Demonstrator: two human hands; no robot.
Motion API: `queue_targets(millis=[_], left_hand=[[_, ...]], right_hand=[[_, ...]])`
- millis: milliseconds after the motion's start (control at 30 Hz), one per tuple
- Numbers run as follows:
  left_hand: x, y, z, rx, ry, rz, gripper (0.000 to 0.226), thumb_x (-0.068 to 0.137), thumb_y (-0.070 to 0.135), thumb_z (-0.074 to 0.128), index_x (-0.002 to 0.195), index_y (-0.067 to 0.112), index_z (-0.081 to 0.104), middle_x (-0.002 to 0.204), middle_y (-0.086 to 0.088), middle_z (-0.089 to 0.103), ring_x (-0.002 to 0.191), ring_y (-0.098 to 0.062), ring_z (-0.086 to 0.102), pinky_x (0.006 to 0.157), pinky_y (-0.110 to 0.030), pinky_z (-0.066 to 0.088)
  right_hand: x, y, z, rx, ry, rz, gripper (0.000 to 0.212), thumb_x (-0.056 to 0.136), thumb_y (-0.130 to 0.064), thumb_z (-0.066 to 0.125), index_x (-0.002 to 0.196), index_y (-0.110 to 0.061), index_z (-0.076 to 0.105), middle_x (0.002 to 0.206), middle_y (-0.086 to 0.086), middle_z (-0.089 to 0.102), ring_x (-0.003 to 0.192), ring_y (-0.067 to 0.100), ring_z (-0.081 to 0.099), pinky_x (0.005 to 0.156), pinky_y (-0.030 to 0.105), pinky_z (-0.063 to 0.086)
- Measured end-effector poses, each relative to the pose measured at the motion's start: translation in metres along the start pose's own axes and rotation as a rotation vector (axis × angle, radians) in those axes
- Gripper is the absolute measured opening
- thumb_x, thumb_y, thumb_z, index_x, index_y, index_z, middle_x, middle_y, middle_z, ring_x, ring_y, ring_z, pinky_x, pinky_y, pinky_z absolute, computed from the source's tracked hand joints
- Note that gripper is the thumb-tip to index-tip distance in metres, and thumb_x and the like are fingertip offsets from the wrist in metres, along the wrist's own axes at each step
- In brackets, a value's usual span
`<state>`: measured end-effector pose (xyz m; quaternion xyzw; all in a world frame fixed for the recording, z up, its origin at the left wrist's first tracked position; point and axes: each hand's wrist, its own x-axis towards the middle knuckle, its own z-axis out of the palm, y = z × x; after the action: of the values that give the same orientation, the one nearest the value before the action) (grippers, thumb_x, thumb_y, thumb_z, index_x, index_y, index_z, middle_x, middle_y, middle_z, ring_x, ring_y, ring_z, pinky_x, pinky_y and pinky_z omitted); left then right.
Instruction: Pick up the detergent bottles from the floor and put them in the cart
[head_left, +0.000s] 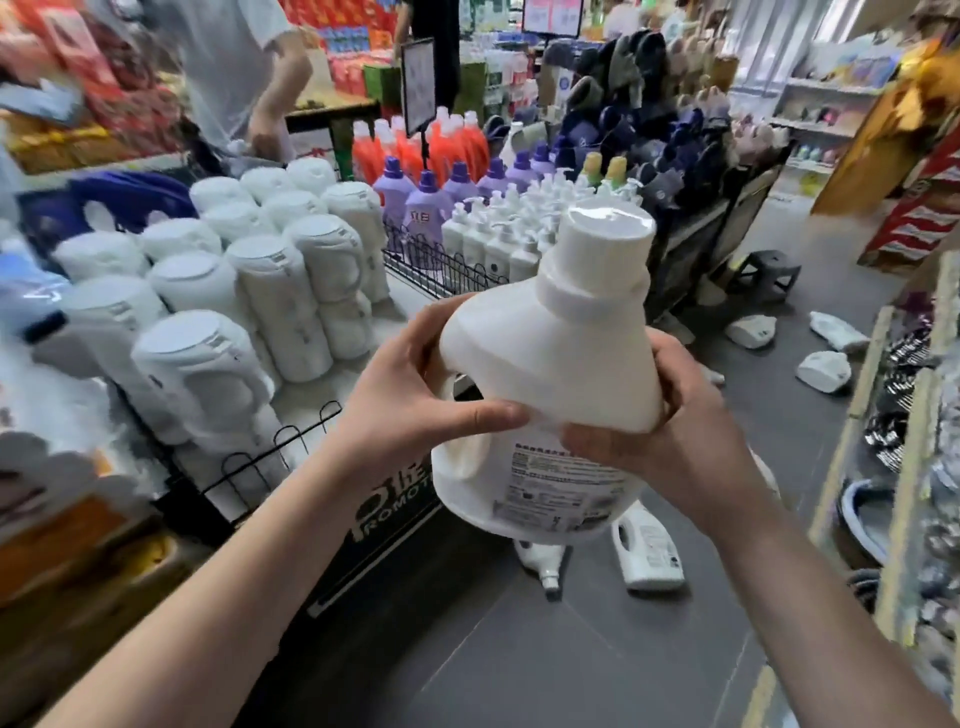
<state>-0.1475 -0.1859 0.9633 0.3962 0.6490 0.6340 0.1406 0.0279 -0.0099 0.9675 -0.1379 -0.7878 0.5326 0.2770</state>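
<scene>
Detergent bottle (550, 364) held upright between left hand (410, 400) and right hand (670, 431), both gripping it.

Just below your left fingers (488, 415), the black panel (363, 566) shows white letters "PROMOT"; the bottle (545, 353) hides the rest. The label (550, 483) under your right fingers (597, 441) has small print, too blurred to read.

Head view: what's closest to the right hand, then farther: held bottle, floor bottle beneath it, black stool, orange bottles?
1. Held bottle, in the right hand.
2. Floor bottle, just below.
3. Black stool, up the aisle.
4. Orange bottles, back display.
</scene>
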Motion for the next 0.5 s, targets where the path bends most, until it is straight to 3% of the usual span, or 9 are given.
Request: queue_targets(millis=[133,233,300,500], left_hand=[[-0.044,0.018,-0.027,0.072,0.172,-0.053,0.098,0.054,0.029,0.097,0.144,0.019,0.058,0.136,0.001,0.071,0.129,-0.018,0.066,0.113,-0.047,0.052],[-0.085,0.032,-0.045,0.132,0.314,-0.091,0.097,0.055,0.030,0.098,0.144,0.021,0.059,0.136,0.001,0.071,0.129,-0.019,0.066,0.113,-0.050,0.051],[-0.112,0.040,-0.056,0.184,0.405,-0.121,0.093,0.055,0.033,0.098,0.140,0.028,0.061,0.133,0.003,0.072,0.127,-0.018,0.067,0.112,-0.050,0.052],[-0.205,0.071,-0.080,0.274,0.671,-0.191,0.093,0.053,0.033,0.099,0.138,0.030,0.063,0.129,0.003,0.073,0.125,-0.019,0.068,0.109,-0.050,0.054]], right_hand=[[0.009,-0.006,0.029,0.068,-0.168,-0.022,0.088,0.042,-0.051,0.101,0.122,-0.054,0.064,0.118,-0.018,0.073,0.109,0.003,0.069,0.085,0.029,0.059],[0.011,-0.013,0.055,0.121,-0.301,-0.052,0.090,0.041,-0.044,0.108,0.120,-0.050,0.065,0.113,-0.017,0.074,0.101,-0.002,0.070,0.078,0.019,0.057],[0.008,-0.018,0.075,0.144,-0.396,-0.079,0.088,0.042,-0.043,0.108,0.119,-0.050,0.065,0.112,-0.016,0.074,0.101,0.000,0.070,0.079,0.020,0.056],[-0.015,-0.043,0.141,0.267,-0.660,-0.168,0.085,0.041,-0.051,0.097,0.119,-0.052,0.064,0.111,-0.012,0.075,0.100,0.005,0.072,0.078,0.017,0.057]])
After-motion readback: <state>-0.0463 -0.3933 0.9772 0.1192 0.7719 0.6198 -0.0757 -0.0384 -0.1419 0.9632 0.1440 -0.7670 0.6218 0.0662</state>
